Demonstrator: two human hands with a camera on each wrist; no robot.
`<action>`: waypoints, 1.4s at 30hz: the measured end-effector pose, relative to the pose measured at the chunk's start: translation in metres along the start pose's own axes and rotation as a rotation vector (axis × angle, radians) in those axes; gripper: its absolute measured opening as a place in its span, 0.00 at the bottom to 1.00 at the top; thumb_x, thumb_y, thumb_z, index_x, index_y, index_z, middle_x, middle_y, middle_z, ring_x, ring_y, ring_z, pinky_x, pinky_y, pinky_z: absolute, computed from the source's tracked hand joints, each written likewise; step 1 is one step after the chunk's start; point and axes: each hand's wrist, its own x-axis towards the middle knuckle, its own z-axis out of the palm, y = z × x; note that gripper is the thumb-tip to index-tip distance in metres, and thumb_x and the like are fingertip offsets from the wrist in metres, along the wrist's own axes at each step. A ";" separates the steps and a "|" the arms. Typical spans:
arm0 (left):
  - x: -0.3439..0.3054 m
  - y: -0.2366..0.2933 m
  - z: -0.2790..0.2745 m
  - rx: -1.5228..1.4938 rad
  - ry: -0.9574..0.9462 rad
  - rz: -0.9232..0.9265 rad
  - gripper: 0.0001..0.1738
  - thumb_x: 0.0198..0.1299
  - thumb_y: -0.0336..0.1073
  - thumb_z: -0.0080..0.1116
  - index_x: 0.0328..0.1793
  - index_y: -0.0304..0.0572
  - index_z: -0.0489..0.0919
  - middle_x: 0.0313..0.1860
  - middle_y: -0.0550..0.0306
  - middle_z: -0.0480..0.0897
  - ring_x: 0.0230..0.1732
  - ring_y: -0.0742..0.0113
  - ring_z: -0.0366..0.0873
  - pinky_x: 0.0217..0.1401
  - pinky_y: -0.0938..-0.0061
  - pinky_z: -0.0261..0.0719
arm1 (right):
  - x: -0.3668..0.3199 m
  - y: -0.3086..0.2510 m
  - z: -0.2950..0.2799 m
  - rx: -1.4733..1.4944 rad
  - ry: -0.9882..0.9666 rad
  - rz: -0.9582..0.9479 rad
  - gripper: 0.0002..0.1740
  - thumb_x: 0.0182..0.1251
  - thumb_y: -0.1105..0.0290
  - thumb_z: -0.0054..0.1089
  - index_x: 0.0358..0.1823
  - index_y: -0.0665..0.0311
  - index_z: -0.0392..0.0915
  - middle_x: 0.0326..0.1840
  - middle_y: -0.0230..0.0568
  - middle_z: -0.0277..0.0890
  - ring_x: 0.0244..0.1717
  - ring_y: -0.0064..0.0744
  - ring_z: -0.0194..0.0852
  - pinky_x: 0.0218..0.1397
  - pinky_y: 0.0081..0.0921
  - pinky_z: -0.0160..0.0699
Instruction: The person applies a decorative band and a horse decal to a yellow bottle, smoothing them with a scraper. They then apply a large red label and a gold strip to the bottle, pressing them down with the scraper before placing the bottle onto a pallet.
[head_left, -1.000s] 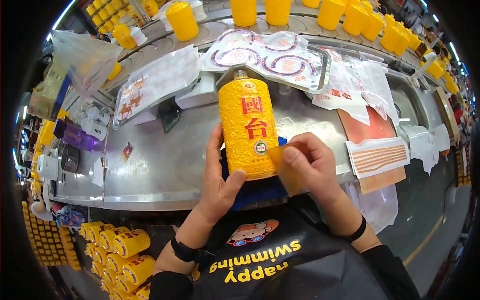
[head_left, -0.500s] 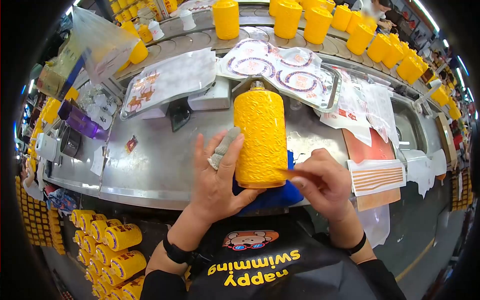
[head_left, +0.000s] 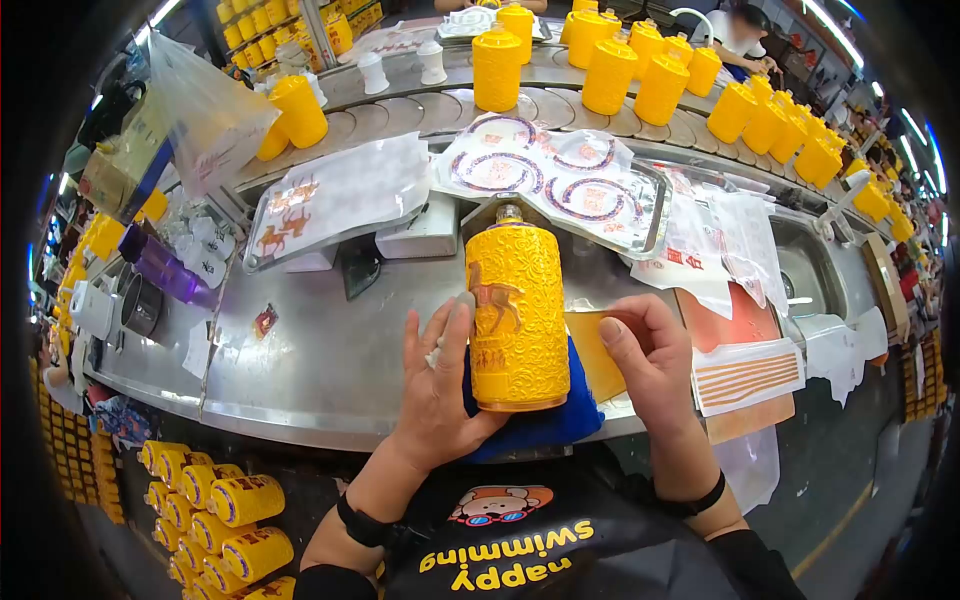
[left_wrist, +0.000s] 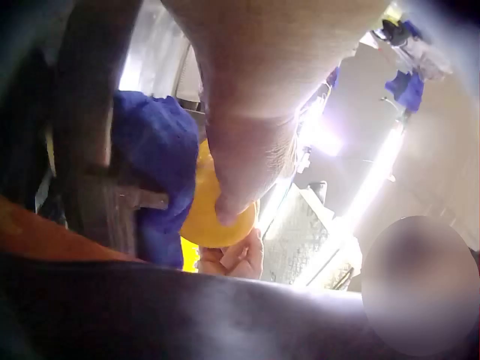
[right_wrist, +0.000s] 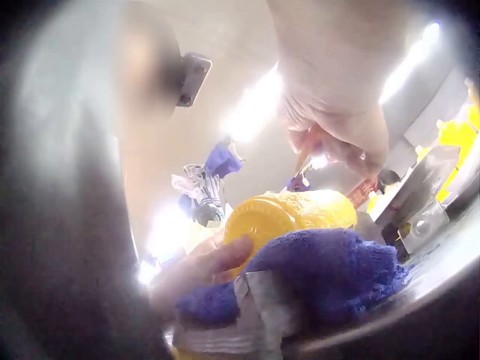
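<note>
A yellow embossed bottle [head_left: 517, 330] with a brown horse decal lies on a blue cloth [head_left: 545, 420], its clear neck pointing away. My left hand [head_left: 435, 390] rests against the bottle's left side with its fingers mostly straight, its thumb at the base. One left finger wears a pale cover. In the left wrist view, the thumb [left_wrist: 227, 210] touches the bottle's round base [left_wrist: 214, 225]. Just right of the bottle, my right hand [head_left: 655, 355] pinches a thin, flat amber scraper [head_left: 597, 358] between thumb and curled fingers.
Decal sheets [head_left: 545, 175] lie on a tray behind the bottle, with a horse decal sheet [head_left: 340, 190] to the left. A striped sheet [head_left: 748, 365] is at the right, before a sink [head_left: 808, 270]. More bottles [head_left: 610, 75] stand on a conveyor [head_left: 430, 110] beyond.
The bottle has turned from its red-character face, past a plain side, to the horse decal. My left fingers have loosened from round it; the right hand has drawn slightly away with the scraper.
</note>
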 end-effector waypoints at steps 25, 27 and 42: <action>0.013 0.000 -0.007 0.064 -0.014 0.020 0.62 0.48 0.62 0.72 0.78 0.29 0.53 0.69 0.42 0.69 0.73 0.45 0.63 0.80 0.41 0.40 | 0.057 -0.043 0.022 -0.646 -0.481 -0.701 0.13 0.49 0.74 0.74 0.38 0.57 0.85 0.31 0.34 0.74 0.34 0.38 0.73 0.41 0.34 0.69; 0.020 0.005 -0.013 0.105 -0.017 0.049 0.62 0.48 0.63 0.72 0.78 0.30 0.55 0.68 0.44 0.70 0.72 0.47 0.64 0.80 0.41 0.40 | 0.064 -0.037 0.025 -0.741 -0.366 -0.758 0.11 0.50 0.73 0.73 0.36 0.55 0.83 0.31 0.32 0.73 0.35 0.36 0.73 0.41 0.34 0.67; 0.026 -0.019 -0.007 -0.092 -0.071 0.111 0.55 0.59 0.73 0.52 0.78 0.35 0.60 0.68 0.36 0.68 0.74 0.39 0.58 0.81 0.43 0.35 | 0.049 -0.012 0.010 -0.231 -0.179 0.005 0.07 0.67 0.71 0.66 0.39 0.68 0.80 0.32 0.32 0.82 0.33 0.13 0.77 0.35 0.16 0.75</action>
